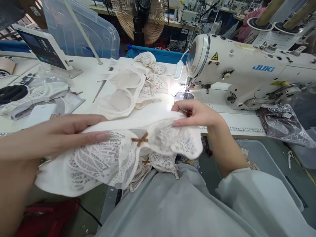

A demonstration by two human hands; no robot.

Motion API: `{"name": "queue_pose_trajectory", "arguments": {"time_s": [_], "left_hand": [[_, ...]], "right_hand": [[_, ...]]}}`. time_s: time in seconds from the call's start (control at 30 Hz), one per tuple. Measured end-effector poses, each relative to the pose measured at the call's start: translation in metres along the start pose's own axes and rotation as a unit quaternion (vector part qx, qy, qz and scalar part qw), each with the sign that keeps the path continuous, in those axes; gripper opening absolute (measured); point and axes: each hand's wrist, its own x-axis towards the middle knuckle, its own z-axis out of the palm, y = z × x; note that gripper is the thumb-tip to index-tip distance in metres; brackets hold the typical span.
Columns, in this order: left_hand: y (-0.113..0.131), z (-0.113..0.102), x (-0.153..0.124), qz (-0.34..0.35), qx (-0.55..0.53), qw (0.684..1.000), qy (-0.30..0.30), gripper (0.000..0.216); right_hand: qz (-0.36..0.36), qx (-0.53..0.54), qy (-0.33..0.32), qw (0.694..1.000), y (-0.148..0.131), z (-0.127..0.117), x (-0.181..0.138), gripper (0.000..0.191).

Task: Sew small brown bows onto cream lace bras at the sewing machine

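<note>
White lace bra, small brown bow, both hands gripping

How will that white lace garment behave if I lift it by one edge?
Probably floppy: the lace garment sags and folds between the left hand and right hand. Likely very light, since the lace is thin and see-through. Its open mesh could snag or stretch, so it may need gentle handling.

White lace bra, brown bow; cream sewing machine, blue lettering; fan perhaps bronze.
</note>
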Motion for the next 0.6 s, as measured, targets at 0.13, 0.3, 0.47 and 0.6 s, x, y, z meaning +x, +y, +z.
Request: {"name": "queue_pose_trajectory", "arguments": {"time_s": [0.13, 0.3, 0.47, 0.6], "left_hand": [[-0.016, 0.071, 0.019, 0.016, -0.063, 0.983, -0.169, 0.049], [-0.068, 0.175, 0.040, -0.010, 0.073, 0.995, -0.073, 0.069], [-0.072, 0.152, 0.028, 0.027, 0.078, 0.997, 0.011, 0.055], [-0.039, 0.068, 0.047, 0.045, 0.076, 0.968, 0.234, 0.055]], "right_hand": [[0.090, 0.056, -0.115, 0.988, 0.036, 0.038, -0.025, 0.037], [0.210, -0.209, -0.149, 0.943, 0.116, 0.121, -0.038, 0.029], [0.190, -0.299, -0.122, 0.927, 0.125, 0.144, -0.044, 0.036], [0.100, -0.238, -0.089, 0.962, 0.086, 0.120, -0.030, 0.039]]}}
